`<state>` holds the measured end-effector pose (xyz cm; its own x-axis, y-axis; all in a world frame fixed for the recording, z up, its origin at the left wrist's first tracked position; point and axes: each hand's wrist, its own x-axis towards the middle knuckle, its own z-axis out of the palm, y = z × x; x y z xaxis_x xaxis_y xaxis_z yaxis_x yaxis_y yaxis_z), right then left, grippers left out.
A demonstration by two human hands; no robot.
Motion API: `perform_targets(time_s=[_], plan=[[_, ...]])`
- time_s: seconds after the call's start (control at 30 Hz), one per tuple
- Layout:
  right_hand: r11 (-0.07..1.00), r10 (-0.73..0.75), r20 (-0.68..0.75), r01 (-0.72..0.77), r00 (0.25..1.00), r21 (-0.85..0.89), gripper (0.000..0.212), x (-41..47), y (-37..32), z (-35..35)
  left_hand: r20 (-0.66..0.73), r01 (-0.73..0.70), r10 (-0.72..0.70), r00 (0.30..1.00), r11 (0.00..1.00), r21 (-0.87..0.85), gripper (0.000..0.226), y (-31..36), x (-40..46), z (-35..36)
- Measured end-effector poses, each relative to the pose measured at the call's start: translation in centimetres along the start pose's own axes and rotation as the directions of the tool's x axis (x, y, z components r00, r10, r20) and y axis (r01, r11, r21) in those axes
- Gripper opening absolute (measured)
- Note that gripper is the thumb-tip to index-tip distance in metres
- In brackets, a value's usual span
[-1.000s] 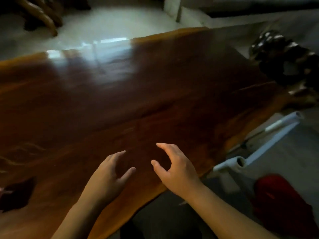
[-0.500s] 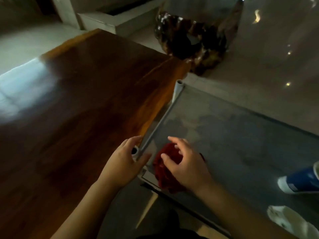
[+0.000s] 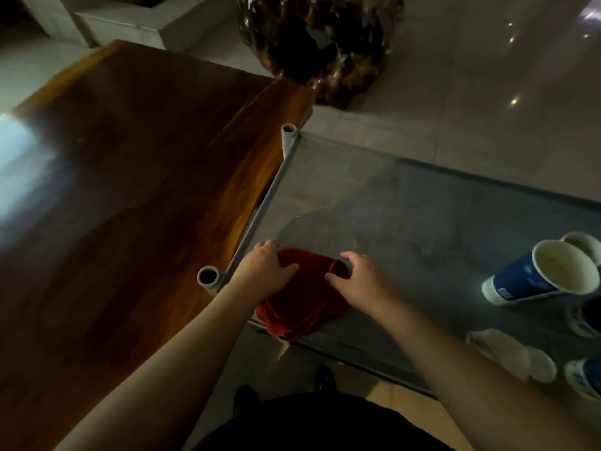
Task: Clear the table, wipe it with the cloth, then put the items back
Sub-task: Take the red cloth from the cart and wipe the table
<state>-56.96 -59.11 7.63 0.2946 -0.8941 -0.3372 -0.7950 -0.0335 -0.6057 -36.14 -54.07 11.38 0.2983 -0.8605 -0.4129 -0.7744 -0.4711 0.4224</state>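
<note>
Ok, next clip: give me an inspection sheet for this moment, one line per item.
Surface: wooden table bare, glossy; grey glass side table beside it.
Job's things: red cloth bunched at the glass table's near corner.
Clutter: blue paper cups lying tipped, crumpled white tissue.
Hands: left hand and right hand both on the cloth, fingers spread.
Cables: nothing seen.
Surroundings: tiled floor, dark carved wood piece.

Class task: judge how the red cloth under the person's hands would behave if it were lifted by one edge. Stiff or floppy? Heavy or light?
Probably floppy: the red cloth lies bunched in soft folds on the grey shelf, so it would likely drape and hang. Likely light, being thin fabric. The left hand and right hand rest on it with spread fingers; it should not roll or tip.
</note>
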Motion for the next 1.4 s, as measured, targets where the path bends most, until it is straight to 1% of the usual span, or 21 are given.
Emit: perform_targets(time_s=[0.17, 0.27, 0.33, 0.43, 0.57, 0.63, 0.7, 0.8, 0.87, 0.93, 1.0, 1.07, 1.17, 1.27, 1.33, 1.4], plan=[[0.999, 0.028, 0.073, -0.026, 0.997, -0.037, 0.082, 0.7, 0.0, 1.5, 0.021, 0.097, -0.098, 0.995, 0.995, 0.033, 0.064, 0.0, 0.9, 1.3], [0.992, 0.011, 0.042, -0.006, 0.999, -0.130, 0.085, 1.0, -0.4, 2.2, -0.003, 0.138, -0.138, 0.990, 0.990, 0.013, 0.055, 0.0, 1.3, 2.3], [0.984, 0.006, 0.019, -0.002, 1.000, -0.176, 0.079, 1.3, -0.7, 2.5, 0.010, 0.160, -0.160, 0.987, 0.987, -0.012, 0.043, 0.1, 1.7, 2.7], [0.982, -0.008, 0.025, 0.013, 1.000, -0.189, 0.061, 1.8, -0.8, 2.7, 0.067, 0.177, -0.173, 0.983, 0.983, -0.054, 0.034, 0.0, 2.2, 2.6], [0.988, -0.032, 0.048, 0.038, 0.998, -0.148, 0.045, 2.5, -0.5, 2.7, 0.110, 0.148, -0.134, 0.985, 0.981, -0.126, 0.038, -0.6, 2.1, 2.0], [0.991, -0.041, 0.043, 0.046, 0.998, -0.125, 0.040, 2.6, -0.2, 2.6, 0.135, 0.096, -0.073, 0.988, 0.982, -0.165, 0.040, -0.7, 1.6, 1.6], [0.992, -0.085, 0.031, 0.087, 0.996, -0.087, 0.037, 2.7, -0.2, 2.4, 0.152, 0.042, -0.007, 0.988, 0.972, -0.232, 0.038, -0.7, 0.6, 0.9], [0.981, -0.184, 0.033, 0.182, 0.982, 0.068, 0.021, 2.4, -0.8, 1.9, 0.136, 0.006, 0.050, 0.989, 0.924, -0.382, 0.033, -0.4, -1.7, -0.6], [0.947, -0.268, 0.056, 0.252, 0.962, 0.199, 0.023, 2.1, -1.6, 1.4, 0.114, -0.001, 0.060, 0.992, 0.888, -0.460, 0.031, -0.6, -3.5, -1.8], [0.905, -0.336, 0.116, 0.286, 0.935, 0.315, 0.022, 1.5, -3.0, 0.7, 0.098, -0.010, 0.075, 0.992, 0.840, -0.542, 0.029, -1.3, -5.5, -3.1], [0.863, -0.405, 0.198, 0.302, 0.892, 0.404, 0.027, 0.8, -4.6, 0.4, 0.080, -0.012, 0.082, 0.993, 0.769, -0.639, 0.029, -2.2, -7.7, -4.2], [0.827, -0.472, 0.252, 0.325, 0.845, 0.459, 0.026, 0.0, -6.6, 0.3, 0.057, -0.010, 0.077, 0.995, 0.675, -0.738, 0.031, -3.5, -9.8, -4.9], [0.777, -0.561, 0.350, 0.331, 0.750, 0.535, 0.022, -1.3, -9.9, 0.7, 0.008, -0.012, 0.037, 0.999, 0.521, -0.854, 0.037, -6.1, -12.8, -5.5], [0.749, -0.616, 0.469, 0.285, 0.633, 0.599, 0.022, -2.7, -13.1, 1.6, -0.047, -0.029, -0.039, 0.998, 0.366, -0.930, 0.041, -9.0, -15.7, -5.2], [0.754, -0.625, 0.552, 0.242, 0.552, 0.611, 0.023, -3.5, -14.9, 2.7, -0.091, -0.056, -0.115, 0.989, 0.275, -0.960, 0.039, -10.7, -17.6, -4.7], [0.774, -0.615, 0.620, 0.222, 0.488, 0.592, 0.030, -4.4, -16.6, 4.2, -0.130, -0.092, -0.196, 0.972, 0.189, -0.978, 0.037, -12.5, -19.4, -4.0]])
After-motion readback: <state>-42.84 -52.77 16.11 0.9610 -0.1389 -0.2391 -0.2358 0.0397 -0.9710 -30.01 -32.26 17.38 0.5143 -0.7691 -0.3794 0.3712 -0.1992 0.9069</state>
